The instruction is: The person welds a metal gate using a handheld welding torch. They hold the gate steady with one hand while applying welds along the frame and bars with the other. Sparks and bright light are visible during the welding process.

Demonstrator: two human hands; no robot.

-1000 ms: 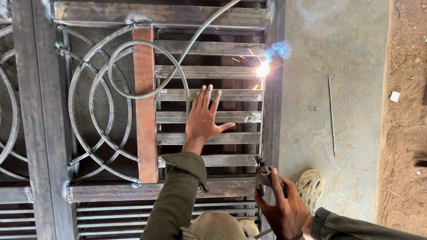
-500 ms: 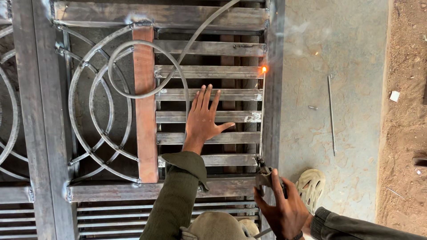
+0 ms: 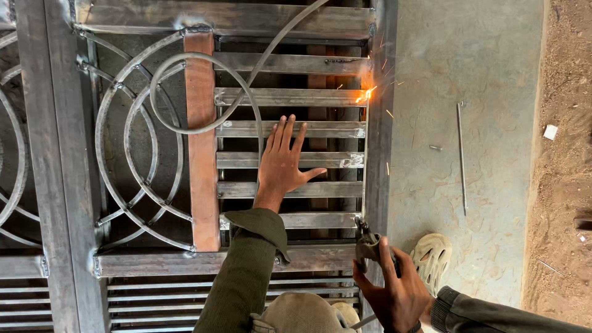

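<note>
**A:** Head view, item one: what carries everything?

**B:** A steel gate frame (image 3: 61,154), lying flat on the concrete floor (image 3: 481,74). Left part: curved rod rings (image 3: 139,148). Middle: one upright rust-brown bar (image 3: 202,148). Right part: a column of flat horizontal slats (image 3: 290,96) running to the frame's right edge.

**A:** Item two, the left hand?

**B:** Left hand (image 3: 282,168), palm down, fingers spread and open, pressed flat across the middle slats, gripping nothing. Olive sleeve (image 3: 246,277) behind it.

**A:** Item three, the right hand?

**B:** Right hand (image 3: 394,296), near the frame's lower right corner, fingers closed around a welding electrode holder (image 3: 369,243). A thin rod (image 3: 362,166) runs from the holder up along the right edge of the slats.

**A:** And its far end?

**B:** An orange spark (image 3: 367,94), at the right end of the second slat from the top, where slat meets the frame's right member. Small sparks scatter just beside it, over the frame's edge and the floor.

**A:** Loose items?

**B:** One long thin metal rod (image 3: 460,157) on the concrete, well apart from the frame's right edge; a short bit of metal (image 3: 435,148) near it. A pale perforated shoe (image 3: 433,259) just beside the right hand. Bare earth (image 3: 564,185) beyond the concrete's right edge, with a small white scrap (image 3: 550,131) on it.
</note>
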